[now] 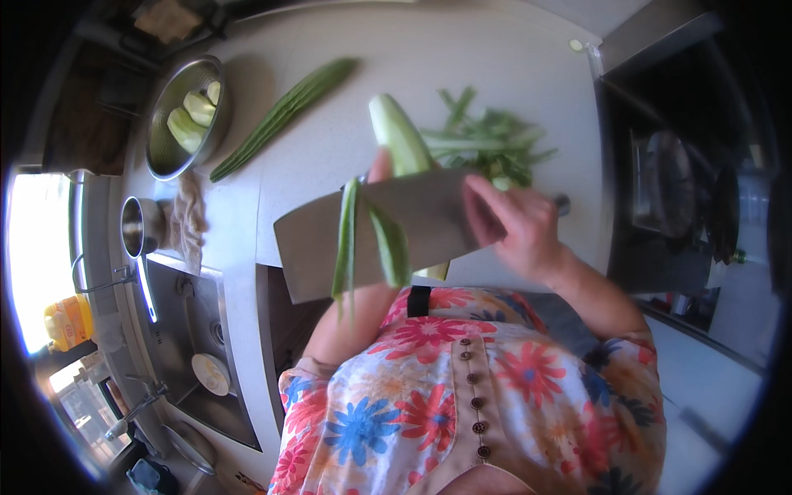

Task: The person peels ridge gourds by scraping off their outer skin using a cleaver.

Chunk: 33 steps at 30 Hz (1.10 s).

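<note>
My right hand (pixel 523 223) is closed around a broad-bladed cleaver (pixel 427 213), held flat over the counter's near edge. Green strips of peel (pixel 390 244) hang over its blade. Behind the blade, my left hand (pixel 380 166) grips a pale, peeled long gourd (pixel 399 133); most of this hand is hidden, only part of its fingers showing. A heap of green peelings (pixel 495 139) lies on the counter just beyond the cleaver. An unpeeled ridged green gourd (pixel 281 117) rests farther left. Peeled gourd pieces (pixel 185 127) sit in a metal colander bowl (pixel 218 120) at the upper left.
A small steel saucepan (pixel 141 229) and a crumpled cloth (pixel 189 216) are at the left, beside a sink (pixel 185 334) with a white dish (pixel 211 374) in it. To the right is a dark stove (pixel 643 247). A small pale slice (pixel 576 45) lies near the far right corner.
</note>
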{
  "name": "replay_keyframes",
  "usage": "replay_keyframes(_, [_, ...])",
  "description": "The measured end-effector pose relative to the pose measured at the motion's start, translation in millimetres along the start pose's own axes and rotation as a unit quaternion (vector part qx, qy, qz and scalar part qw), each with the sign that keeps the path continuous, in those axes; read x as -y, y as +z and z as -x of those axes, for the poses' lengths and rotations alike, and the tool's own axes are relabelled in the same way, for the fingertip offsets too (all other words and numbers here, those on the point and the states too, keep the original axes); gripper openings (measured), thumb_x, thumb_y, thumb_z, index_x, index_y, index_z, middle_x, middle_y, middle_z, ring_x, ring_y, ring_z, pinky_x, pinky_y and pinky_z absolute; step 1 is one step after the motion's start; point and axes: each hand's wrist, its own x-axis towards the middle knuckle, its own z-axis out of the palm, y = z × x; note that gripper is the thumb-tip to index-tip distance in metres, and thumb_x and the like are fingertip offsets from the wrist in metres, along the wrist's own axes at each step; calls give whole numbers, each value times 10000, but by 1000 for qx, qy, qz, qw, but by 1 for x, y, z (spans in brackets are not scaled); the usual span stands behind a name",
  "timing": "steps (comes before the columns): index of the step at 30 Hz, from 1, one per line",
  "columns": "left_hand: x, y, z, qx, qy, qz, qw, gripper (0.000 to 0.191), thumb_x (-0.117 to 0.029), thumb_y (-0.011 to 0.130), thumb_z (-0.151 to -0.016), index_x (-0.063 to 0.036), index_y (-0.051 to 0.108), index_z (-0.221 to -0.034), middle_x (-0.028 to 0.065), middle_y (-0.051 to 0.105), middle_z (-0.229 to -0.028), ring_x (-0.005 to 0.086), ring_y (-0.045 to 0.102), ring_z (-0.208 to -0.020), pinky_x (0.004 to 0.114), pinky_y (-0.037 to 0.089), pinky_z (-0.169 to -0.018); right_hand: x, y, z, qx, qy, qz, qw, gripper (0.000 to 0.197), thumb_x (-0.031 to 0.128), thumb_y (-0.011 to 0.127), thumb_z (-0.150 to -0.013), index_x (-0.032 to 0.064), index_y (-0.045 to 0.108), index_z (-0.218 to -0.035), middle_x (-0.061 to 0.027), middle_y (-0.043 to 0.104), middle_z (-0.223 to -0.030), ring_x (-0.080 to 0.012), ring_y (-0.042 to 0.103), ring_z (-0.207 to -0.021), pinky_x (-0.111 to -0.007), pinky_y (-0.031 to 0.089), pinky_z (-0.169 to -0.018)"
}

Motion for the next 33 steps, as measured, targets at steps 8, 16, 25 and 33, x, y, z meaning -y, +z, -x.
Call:
replay_keyframes(8, [0, 23, 10, 43, -34, 43, 998, 497, -506, 494, -885, -50, 635, -1020, 122, 658, -949, 211, 645, -826, 349, 529, -746, 3, -4, 4, 10, 5, 3, 1000, 409, 10, 698, -684, 58, 613, -1082, -20, 519, -532, -190, 524, -449, -315, 402, -437])
replay_keyframes(16, [1, 13, 6, 51, -7, 19, 998, 463, -487, 487, -896, -65, 633, -1017, 126, 654, -941, 218, 642, -808, 353, 530, -738, 2, -4, 6, -2, 14, 4, 1000, 503, -4, 683, -636, 56, 600, -1128, -37, 530, -562, -200, 542, -493, -329, 408, -452])
replay_keyframes(25, [-2, 0, 1, -17, 35, 8, 999, 415, -475, 487, -901, -96, 612, -1016, 128, 636, -942, 218, 630, -822, 363, 532, -731, 1, 2, 11, 13, 9, -14, 1000, 508, -6, 697, -641, 53, 588, -1134, -35, 530, -559, -200, 534, -479, -334, 411, -457])
replay_keyframes(33, [10, 5, 5, -23, 94, -112, 989, 429, -480, 493, -898, -90, 589, -1048, 98, 627, -931, 196, 621, -822, 344, 518, -753, -10, 8, 9, -38, 25, 24, 999, 423, -12, 705, -672, 72, 613, -1076, -31, 531, -535, -190, 530, -448, -320, 423, -452])
